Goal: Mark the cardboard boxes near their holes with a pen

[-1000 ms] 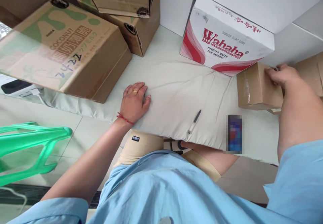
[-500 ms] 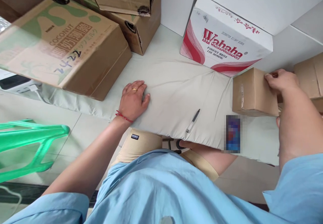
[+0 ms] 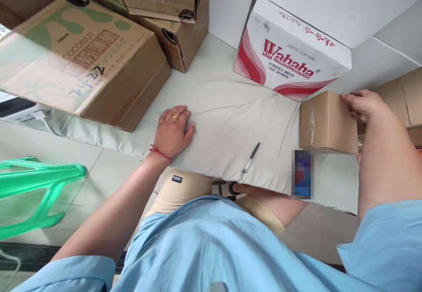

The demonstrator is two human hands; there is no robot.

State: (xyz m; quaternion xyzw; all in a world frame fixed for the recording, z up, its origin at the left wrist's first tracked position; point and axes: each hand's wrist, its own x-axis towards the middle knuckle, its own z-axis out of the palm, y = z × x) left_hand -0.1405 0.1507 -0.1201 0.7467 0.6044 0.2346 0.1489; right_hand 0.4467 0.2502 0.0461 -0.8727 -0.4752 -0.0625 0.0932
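My left hand (image 3: 174, 129) lies palm down on the pale cloth-covered table (image 3: 217, 107), its fingers spread a little and nothing in it. At the right, my right hand (image 3: 364, 103) is at the far right edge of a small plain cardboard box (image 3: 316, 120), with bent fingers; its fingertips are partly hidden behind the box. The box has tape on its left face and sits just in front of the white and red Wahaha carton (image 3: 290, 59). A pen (image 3: 251, 157) and a blurred phone-like rectangle (image 3: 303, 174) rest between the hands, near the front edge.
A large coconut carton (image 3: 85, 59) stands at the left, with stacked boxes (image 3: 184, 33) behind it. More cardboard boxes (image 3: 395, 99) are beyond my right hand. On the floor at the left is a green stool (image 3: 42, 191). A white device (image 3: 20, 107) with a cable sits under the coconut carton.
The view has shifted slightly. My right hand's fingers have moved a little at the small box's edge. My left hand stays flat on the cloth.
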